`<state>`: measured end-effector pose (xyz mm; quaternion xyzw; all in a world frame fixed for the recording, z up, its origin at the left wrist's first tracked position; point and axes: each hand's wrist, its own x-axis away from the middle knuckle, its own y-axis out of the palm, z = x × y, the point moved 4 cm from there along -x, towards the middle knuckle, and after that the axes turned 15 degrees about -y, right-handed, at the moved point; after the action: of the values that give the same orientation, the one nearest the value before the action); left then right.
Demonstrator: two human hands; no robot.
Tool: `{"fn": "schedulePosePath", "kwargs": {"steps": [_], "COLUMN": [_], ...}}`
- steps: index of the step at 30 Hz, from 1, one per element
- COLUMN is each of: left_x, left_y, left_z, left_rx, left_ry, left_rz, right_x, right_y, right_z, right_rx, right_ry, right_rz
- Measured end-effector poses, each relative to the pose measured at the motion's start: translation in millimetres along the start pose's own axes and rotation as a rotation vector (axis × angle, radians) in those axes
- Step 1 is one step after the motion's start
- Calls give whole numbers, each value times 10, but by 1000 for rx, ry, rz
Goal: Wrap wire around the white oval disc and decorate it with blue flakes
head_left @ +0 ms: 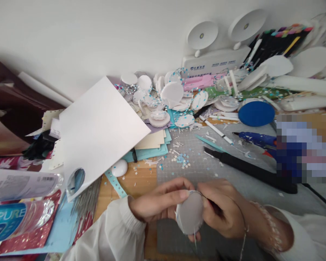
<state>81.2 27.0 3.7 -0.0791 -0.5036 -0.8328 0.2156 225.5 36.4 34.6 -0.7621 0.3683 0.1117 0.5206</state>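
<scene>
Low in the head view, my left hand (163, 200) is closed around a flat white disc (190, 214), thumb on its upper edge. Thin strands lie around the disc's rim, and one hangs below it. My right hand (222, 208) is closed at the disc's right edge, its fingers pinching a thin cord (243, 221) that trails over the back of the hand and past the wrist. The pinching fingertips are partly hidden. Just beyond the hands, small blue and white star-shaped bits (182, 158) are scattered on the grey cutting mat (168, 185).
A black-handled craft knife (250, 170) and a blue glue gun (255, 138) lie at right, near a blue round lid (256, 113). Bead-trimmed white discs (172, 93) pile up behind. A white board (100, 127) leans at left, beyond a water bottle (19, 215).
</scene>
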Motion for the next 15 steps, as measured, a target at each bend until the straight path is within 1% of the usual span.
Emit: {"fn": "schedulePosePath", "kwargs": {"steps": [5, 9, 13, 15], "left_x": [15, 28, 40, 54], "left_y": [0, -26, 34, 81], "left_z": [3, 24, 93, 136], "left_rx": [1, 52, 91, 94], "left_ry": [2, 42, 119, 157], "left_rz": [12, 23, -41, -73], "right_x": [2, -32, -86, -89], "right_y": [-11, -76, -165, -185], "right_z": [2, 18, 30, 39], "right_rx": [-15, -137, -209, -255], "right_ry": [28, 100, 133, 180], "right_rz": [-1, 37, 116, 142]}}
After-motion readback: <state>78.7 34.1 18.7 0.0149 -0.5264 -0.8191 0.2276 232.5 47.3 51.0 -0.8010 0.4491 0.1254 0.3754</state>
